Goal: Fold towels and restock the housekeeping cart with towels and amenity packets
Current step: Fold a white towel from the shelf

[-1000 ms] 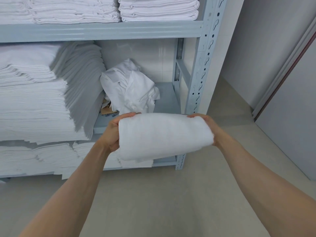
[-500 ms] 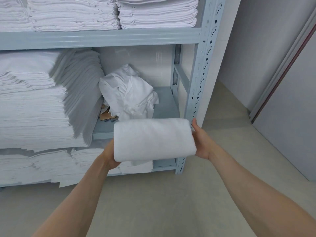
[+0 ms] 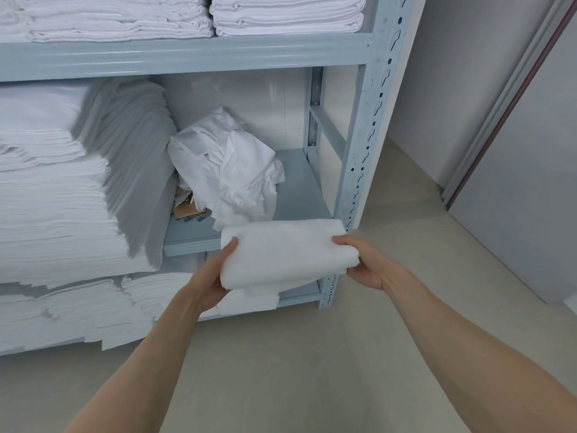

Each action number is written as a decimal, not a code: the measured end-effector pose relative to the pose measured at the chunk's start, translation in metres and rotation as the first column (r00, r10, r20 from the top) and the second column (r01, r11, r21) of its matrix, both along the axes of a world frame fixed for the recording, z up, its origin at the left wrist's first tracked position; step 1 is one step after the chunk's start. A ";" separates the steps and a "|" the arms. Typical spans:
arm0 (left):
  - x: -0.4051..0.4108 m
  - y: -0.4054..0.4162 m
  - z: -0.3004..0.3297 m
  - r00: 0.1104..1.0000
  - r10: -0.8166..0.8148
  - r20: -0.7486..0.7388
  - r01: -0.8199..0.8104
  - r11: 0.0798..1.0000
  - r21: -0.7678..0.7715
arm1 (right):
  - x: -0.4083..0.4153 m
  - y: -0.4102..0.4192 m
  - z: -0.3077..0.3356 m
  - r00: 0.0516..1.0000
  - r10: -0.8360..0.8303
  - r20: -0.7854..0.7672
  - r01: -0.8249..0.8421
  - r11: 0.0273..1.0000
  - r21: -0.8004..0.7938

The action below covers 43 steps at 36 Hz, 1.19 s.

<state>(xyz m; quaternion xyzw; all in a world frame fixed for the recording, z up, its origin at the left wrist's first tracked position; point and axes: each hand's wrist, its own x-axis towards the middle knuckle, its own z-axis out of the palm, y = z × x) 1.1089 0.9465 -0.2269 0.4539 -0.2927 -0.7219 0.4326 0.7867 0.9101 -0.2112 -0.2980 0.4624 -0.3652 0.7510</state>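
Observation:
A folded white towel is held in the air in front of the grey metal shelf unit, level with its middle shelf edge. My left hand grips the towel's left end, thumb on top and fingers underneath. My right hand grips its right end the same way. A loose lower layer of the towel hangs down under it.
Tall stacks of folded white linen fill the shelves on the left. More folded towels lie on the top shelf. A crumpled white cloth bundle and cardboard scraps sit on the middle shelf. A grey door stands at right.
The towel has moved forward and down toward the middle shelf's front edge. Both hands shifted their grip, with thumbs now on top of the towel.

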 end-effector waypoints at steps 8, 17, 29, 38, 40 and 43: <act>-0.011 -0.035 -0.020 0.991 0.037 0.125 -0.044 0.998 0.052 | -0.008 -0.013 -0.015 1.000 -0.013 0.023 0.009 0.989 0.150; -0.039 -0.104 -0.057 0.981 0.089 0.170 -0.112 0.985 0.134 | -0.026 -0.089 -0.050 0.987 -0.042 -0.157 0.071 0.980 0.186; -0.076 -0.233 -0.085 0.900 0.330 0.285 -0.376 0.918 0.124 | -0.033 -0.238 -0.099 0.934 -0.092 -0.345 0.124 0.990 0.073; -0.074 -0.310 -0.107 0.834 0.433 0.342 -0.471 0.881 0.035 | -0.017 -0.312 -0.121 0.963 -0.136 -0.234 0.139 0.990 -0.005; -0.072 -0.327 -0.119 0.828 0.424 0.367 -0.459 0.889 0.008 | -0.014 -0.326 -0.135 0.967 -0.136 -0.214 0.133 0.991 -0.031; -0.070 -0.349 -0.143 0.837 0.376 0.397 -0.406 0.914 -0.011 | -0.009 -0.343 -0.158 0.937 -0.163 -0.310 0.140 0.986 -0.095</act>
